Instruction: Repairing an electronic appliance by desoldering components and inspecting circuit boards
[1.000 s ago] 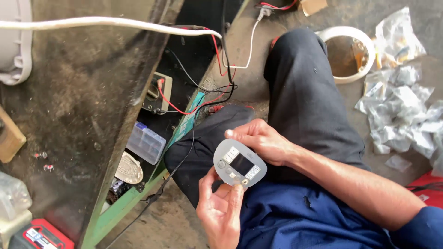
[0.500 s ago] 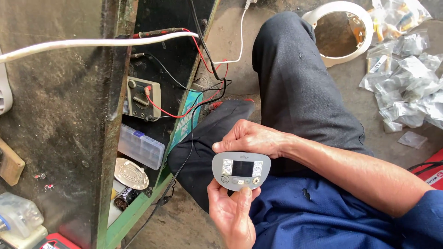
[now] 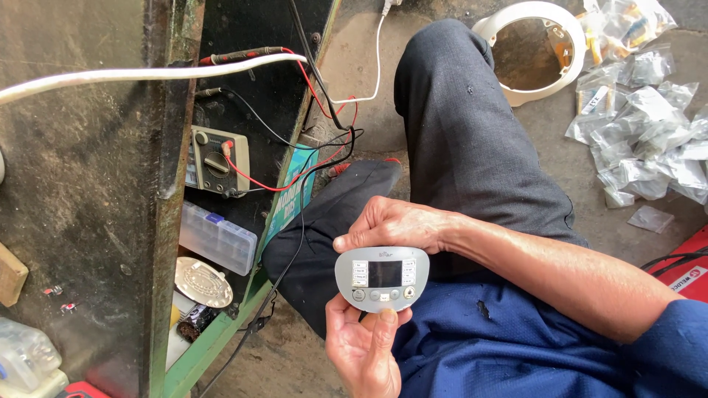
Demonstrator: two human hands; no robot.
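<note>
A grey control panel with a small dark display and a row of round buttons is held over my lap. My left hand supports it from below, palm up, with the thumb on the panel's lower edge. My right hand grips its upper edge with the fingertips, the forearm coming in from the right. My legs in dark trousers stretch out behind the panel.
A multimeter with red and black leads sits on a dark shelf to the left. Below it are a clear plastic parts box and a round metal disc. A white ring housing and several small plastic bags lie on the floor.
The panel has been turned from tilted to level between both hands. The view has shifted, so the multimeter and shelf now show more fully.
</note>
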